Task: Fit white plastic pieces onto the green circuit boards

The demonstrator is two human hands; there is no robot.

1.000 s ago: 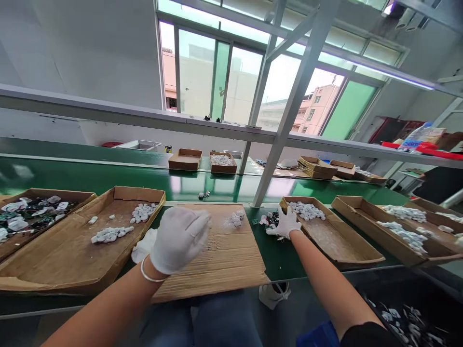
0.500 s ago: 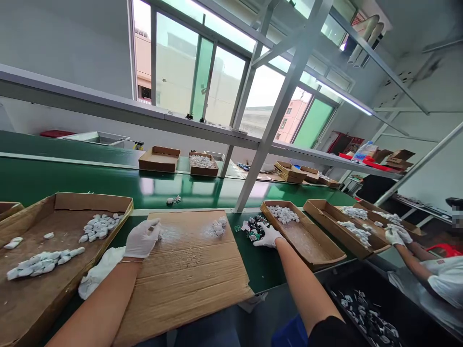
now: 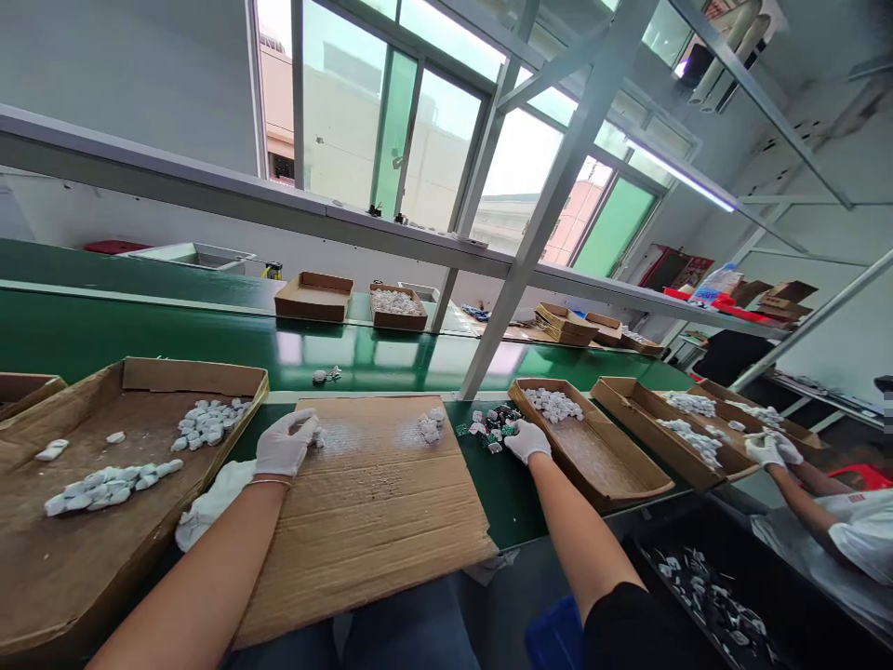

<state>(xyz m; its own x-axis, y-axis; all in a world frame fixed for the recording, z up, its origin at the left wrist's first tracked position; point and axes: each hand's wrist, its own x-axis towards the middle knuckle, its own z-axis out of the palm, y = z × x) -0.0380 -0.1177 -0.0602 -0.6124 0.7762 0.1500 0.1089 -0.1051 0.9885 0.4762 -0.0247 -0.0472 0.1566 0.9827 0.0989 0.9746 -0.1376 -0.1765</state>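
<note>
My left hand (image 3: 285, 445), in a white glove, is closed in a pinch at the left edge of a flat cardboard sheet (image 3: 377, 521). A small white plastic piece (image 3: 319, 435) shows at its fingertips. My right hand (image 3: 528, 441), also gloved, is at the right side of a pile of small green and black circuit boards with white parts (image 3: 492, 424). Its fingers are drawn together there, and whatever they grip is hidden. A small cluster of white pieces (image 3: 431, 425) lies on the sheet's far right part.
Shallow cardboard trays with white pieces flank the sheet, one at left (image 3: 90, 549) and one at right (image 3: 614, 465). A slanted metal post (image 3: 516, 279) rises behind. At far right, a co-worker's gloved hands (image 3: 773, 448) are over another tray. A black bin (image 3: 718, 596) stands lower right.
My right hand's fingers, spread over the circuit board pile before, have drawn together at its right side. My left hand keeps its pinch at the sheet's edge. The whole view has shifted slightly.
</note>
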